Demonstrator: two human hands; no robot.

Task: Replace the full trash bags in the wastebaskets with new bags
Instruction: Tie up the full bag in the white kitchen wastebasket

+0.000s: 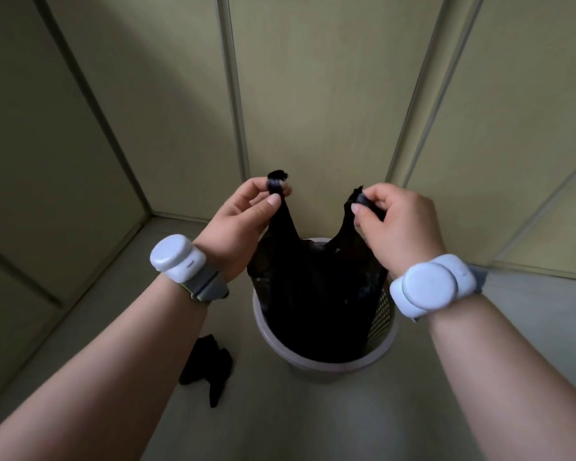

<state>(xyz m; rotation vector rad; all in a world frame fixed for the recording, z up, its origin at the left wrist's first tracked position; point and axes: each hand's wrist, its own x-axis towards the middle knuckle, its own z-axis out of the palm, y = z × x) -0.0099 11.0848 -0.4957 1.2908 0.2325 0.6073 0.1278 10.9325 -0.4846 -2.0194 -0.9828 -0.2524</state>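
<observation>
1. 2 bare forearms are seen entering from the lower left and lower right corners of the frame, converging toward the centre above a pale floor (280, 424).
2. a crumpled black item (210, 367) is seen lying on the floor at lower centre-left, near the wastebasket and apart from both hands; what it is cannot be told for certain.
3. a round wastebasket (330, 367) is stood on the floor just below the centre of the frame, with its pale rim shown in front and a perforated wall visible on its right side.
4. a black trash bag (316, 304) is found inside the wastebasket; its lower body is kept within the rim, and its upper part is drawn up above the rim into 2 handles spread apart in a v.
5. a white left wrist device (177, 262) and a white right wrist device (429, 286) are worn on grey straps.
6. the left hand (243, 221) is closed on the left handle (276, 181), which is pinched between thumb and forefinger, with its end left sticking up past the fingertips.
7. the right hand (399, 224) is closed on the right handle (359, 199), which is pinched between thumb and curled fingers, with its tip left showing above.
8. both hands are held at about the same height in mid-frame, with a clear gap between them.
9. the upper half of the frame is filled by beige wall panels (313, 94), divided by pale vertical strips.
</observation>
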